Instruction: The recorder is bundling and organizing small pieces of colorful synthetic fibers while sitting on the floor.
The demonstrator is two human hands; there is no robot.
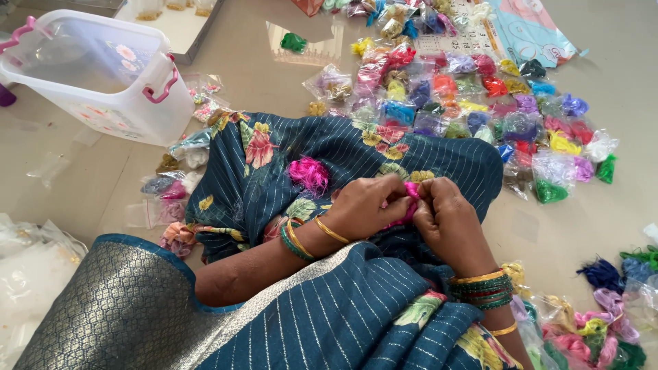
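Observation:
My left hand (367,205) and my right hand (449,219) meet over a dark teal striped cloth with flower prints (274,171) spread on the floor. Both pinch a small bunch of bright pink thread (412,193) between their fingertips. A finished pink thread tassel (308,173) lies on the cloth just left of my left hand. Gold and green bangles ring both wrists.
Many small clear packets of coloured thread (473,103) cover the floor beyond the cloth. More thread bundles (603,322) lie at the right. A clear plastic tub with pink handles (103,68) stands at the far left. Empty plastic bags (27,260) sit at the near left.

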